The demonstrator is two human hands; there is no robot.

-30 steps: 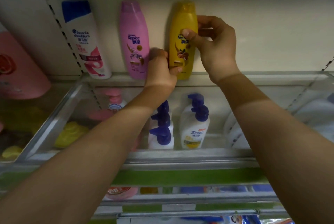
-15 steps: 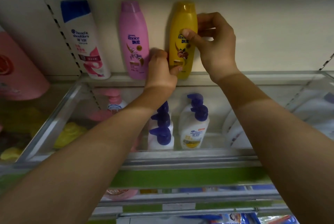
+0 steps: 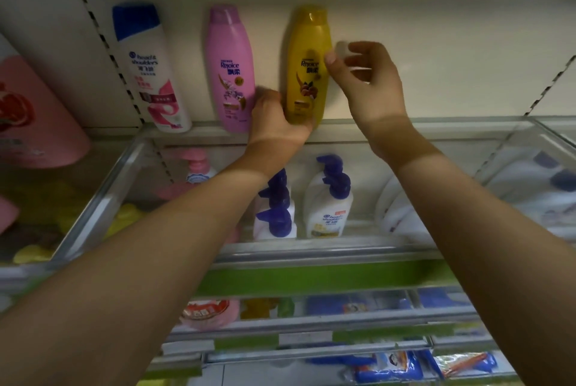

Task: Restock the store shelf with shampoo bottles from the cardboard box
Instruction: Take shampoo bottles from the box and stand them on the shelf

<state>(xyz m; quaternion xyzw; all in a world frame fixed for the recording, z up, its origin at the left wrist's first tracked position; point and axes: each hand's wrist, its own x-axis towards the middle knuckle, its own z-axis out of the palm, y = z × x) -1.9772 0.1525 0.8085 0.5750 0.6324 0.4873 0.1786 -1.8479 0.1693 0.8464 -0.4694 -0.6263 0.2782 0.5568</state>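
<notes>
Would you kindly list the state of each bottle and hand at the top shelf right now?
Yellow bottle: upright on the shelf, cap closed, base gripped.
Pink bottle: upright, cap closed, not held.
White bottle: upright, blue cap closed, untouched.
Left hand: grips the yellow bottle's base.
Right hand: fingers loosely spread beside the yellow bottle, thumb at its edge.

Dim, soft light for you here; wide-angle bends the edges, your right hand (image 3: pixel 367 80) blurs, lower shelves smear.
</notes>
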